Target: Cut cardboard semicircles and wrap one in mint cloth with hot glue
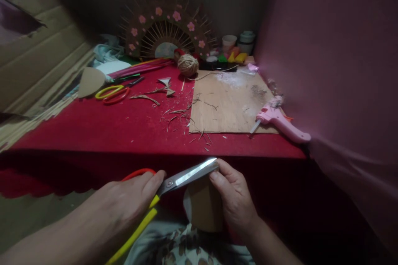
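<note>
My left hand (pixel 124 203) grips the red and yellow handles of a pair of scissors (pixel 186 176), blades pointing right and closed or nearly closed. My right hand (pixel 234 196) holds a brown cardboard piece (pixel 202 207) with a rounded lower edge, below the front edge of the red table (pixel 93 128). The blade tips sit at the top edge of the cardboard, against my right fingers.
On the table lie a plywood board (pixel 226 103), a pink glue gun (pixel 280 120), a twine ball (pixel 188 65), a second pair of scissors (pixel 113 92), a cardboard cutout (pixel 90 82), scraps, and a stick fan with pink flowers (pixel 166 29). A pink wall (pixel 336 70) stands right.
</note>
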`<state>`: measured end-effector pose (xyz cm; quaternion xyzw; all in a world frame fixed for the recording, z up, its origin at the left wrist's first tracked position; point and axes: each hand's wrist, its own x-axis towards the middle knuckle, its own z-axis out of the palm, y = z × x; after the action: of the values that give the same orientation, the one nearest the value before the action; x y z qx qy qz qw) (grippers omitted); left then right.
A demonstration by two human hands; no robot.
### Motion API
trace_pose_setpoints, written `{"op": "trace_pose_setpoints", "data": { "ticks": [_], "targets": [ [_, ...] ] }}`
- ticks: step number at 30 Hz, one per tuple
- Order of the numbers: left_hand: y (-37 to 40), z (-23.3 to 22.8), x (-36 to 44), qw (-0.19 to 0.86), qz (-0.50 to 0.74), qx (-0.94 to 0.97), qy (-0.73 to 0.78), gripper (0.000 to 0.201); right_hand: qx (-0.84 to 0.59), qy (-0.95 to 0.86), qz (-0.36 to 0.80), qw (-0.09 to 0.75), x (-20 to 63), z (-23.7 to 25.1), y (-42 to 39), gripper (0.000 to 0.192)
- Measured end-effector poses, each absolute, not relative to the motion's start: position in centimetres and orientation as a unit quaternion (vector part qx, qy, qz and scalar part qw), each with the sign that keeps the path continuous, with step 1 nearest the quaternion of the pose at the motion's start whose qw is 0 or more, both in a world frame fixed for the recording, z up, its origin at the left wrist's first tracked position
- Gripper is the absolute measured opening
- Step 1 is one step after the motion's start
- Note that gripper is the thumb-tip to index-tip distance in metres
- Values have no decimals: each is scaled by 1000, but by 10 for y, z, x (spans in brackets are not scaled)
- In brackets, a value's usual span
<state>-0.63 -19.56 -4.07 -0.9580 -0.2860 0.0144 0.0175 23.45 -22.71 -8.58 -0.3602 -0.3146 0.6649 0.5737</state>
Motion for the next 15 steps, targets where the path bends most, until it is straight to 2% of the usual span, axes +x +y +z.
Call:
{"op": "trace_pose_setpoints", "data": {
  "ticks": [15],
  "targets": [
    [-199,-35,-1,56,47,-961,-268,58,-359,-291,676,573,230,-88,-230,20]
  ]
}}
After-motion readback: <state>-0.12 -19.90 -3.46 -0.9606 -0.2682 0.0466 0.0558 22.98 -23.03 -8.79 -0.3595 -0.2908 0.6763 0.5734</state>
